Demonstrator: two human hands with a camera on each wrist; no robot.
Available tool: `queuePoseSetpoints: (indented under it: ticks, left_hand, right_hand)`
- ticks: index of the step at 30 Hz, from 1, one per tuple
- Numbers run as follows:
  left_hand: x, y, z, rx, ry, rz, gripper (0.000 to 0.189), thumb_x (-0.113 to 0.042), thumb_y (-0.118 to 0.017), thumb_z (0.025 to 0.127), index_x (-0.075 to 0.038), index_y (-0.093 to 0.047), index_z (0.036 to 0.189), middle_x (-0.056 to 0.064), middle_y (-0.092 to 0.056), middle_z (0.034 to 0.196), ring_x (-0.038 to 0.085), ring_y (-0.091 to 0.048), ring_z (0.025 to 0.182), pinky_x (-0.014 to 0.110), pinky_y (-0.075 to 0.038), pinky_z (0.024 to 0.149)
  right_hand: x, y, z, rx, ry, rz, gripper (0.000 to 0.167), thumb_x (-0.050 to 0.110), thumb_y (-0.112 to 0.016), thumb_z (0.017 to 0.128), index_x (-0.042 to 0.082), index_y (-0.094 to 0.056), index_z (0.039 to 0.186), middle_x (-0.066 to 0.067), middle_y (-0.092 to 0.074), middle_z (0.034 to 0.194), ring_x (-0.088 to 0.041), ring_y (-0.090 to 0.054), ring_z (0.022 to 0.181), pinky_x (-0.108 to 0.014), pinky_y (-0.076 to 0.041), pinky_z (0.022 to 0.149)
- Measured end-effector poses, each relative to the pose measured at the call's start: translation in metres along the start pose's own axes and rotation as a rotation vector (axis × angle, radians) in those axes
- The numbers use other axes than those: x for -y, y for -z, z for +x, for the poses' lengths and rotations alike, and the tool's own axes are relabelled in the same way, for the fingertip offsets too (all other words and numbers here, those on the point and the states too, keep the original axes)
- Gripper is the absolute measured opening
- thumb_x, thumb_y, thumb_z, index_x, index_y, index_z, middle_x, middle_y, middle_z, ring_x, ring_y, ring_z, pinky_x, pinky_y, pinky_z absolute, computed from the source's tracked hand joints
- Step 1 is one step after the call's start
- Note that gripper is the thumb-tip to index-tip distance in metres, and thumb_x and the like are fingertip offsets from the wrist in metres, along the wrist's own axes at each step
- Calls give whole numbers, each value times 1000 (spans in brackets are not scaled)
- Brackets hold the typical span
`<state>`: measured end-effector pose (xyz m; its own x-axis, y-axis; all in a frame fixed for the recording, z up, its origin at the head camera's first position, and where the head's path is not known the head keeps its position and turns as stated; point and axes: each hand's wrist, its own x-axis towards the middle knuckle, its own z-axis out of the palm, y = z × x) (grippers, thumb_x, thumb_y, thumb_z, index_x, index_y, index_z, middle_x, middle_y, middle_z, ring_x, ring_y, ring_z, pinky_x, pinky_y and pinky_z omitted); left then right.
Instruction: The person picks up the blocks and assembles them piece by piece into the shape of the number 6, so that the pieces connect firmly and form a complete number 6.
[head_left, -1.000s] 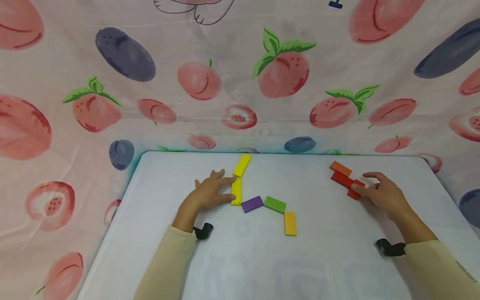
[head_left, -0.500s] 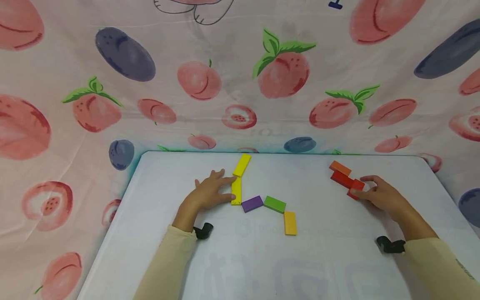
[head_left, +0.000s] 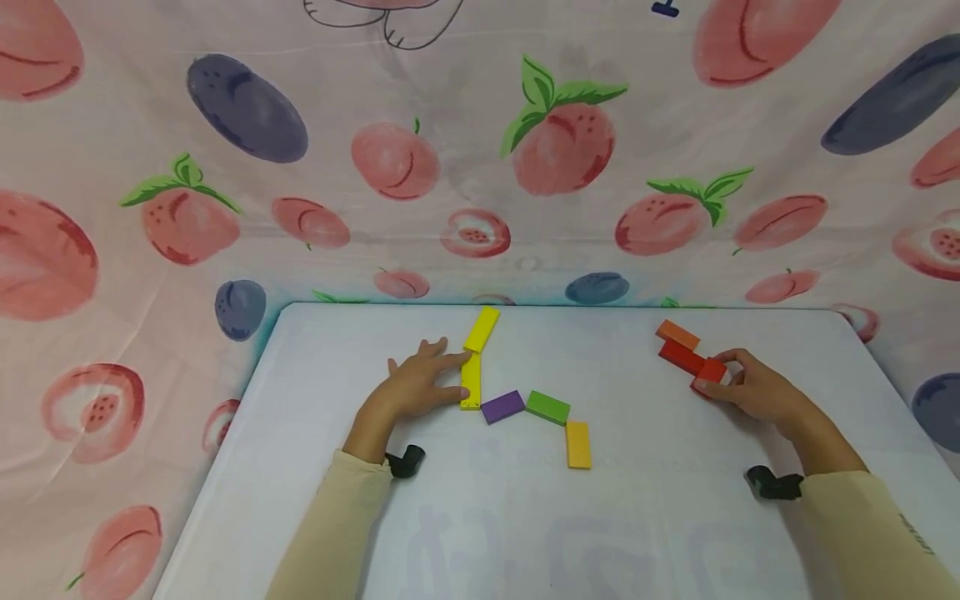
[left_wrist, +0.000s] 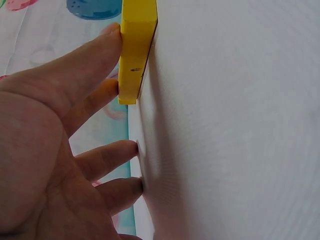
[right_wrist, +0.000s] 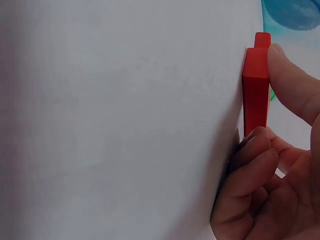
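Note:
Two bright yellow blocks stand end to end on the left of the board, the far yellow block (head_left: pixel 482 329) tilted right and the near yellow block (head_left: pixel 470 383) straight. My left hand (head_left: pixel 412 387) lies spread beside them, thumb and index fingertips touching the left side of the near one. In the left wrist view, the other fingers reach down to the board past the yellow block's end (left_wrist: pixel 136 50). Over at the right, my right hand (head_left: pixel 761 392) pinches a red block (head_left: pixel 710 372) between thumb and index finger, the other fingers curled. That block adjoins another red block (head_left: pixel 680 357) and an orange block (head_left: pixel 677 333).
From the near yellow block, a purple block (head_left: pixel 502 407), a green block (head_left: pixel 547 407) and an amber block (head_left: pixel 578 445) run rightward in a bent line. The white board (head_left: pixel 480 533) meets a fruit-print cloth (head_left: pixel 330 167) at its back edge.
My right index finger has come down onto the red block's far end, and the thumb has slid slightly toward its near end. The left hand stays put.

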<state>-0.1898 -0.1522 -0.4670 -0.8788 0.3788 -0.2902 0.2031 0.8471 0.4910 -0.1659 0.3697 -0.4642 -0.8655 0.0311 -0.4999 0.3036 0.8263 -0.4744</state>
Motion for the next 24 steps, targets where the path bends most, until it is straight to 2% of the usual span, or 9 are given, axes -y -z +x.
queuePoseSetpoints:
  ticks: [6, 12, 18, 24]
  left_hand:
    - [1, -1, 0, -4, -2, -2, 63, -48, -70, 93, -37, -48, 152, 9, -26, 170, 41, -13, 158, 85, -2, 111]
    - [0, -1, 1, 1, 2, -1, 64, -48, -70, 93, -37, -48, 152, 9, -26, 170, 42, -13, 158, 84, -2, 111]
    - [1, -1, 1, 6, 0, 3, 64, -48, -70, 94, -37, -48, 153, 10, -26, 170, 42, -12, 158, 85, -2, 111]
    - [3, -1, 1, 9, -2, -1, 64, -49, -69, 94, -37, -47, 153, 9, -25, 170, 41, -11, 159, 85, -2, 111]
  right_hand:
    - [-2, -1, 2, -21, 15, -21, 103, 72, -66, 85, 0, -28, 148, -22, -50, 108, -36, -50, 101, -32, -50, 68]
    - [-3, -3, 1, -21, 33, 4, 96, 66, -73, 84, 1, -32, 141, -17, -50, 101, -29, -49, 96, -30, -47, 66]
    - [-5, -3, -3, -26, 47, -11, 87, 59, -77, 84, -1, -39, 134, -16, -51, 102, -31, -48, 99, -30, -48, 68]
    - [-4, -3, -5, -41, 55, -17, 84, 57, -77, 84, -3, -43, 132, -12, -51, 97, -29, -48, 96, -31, -45, 66]
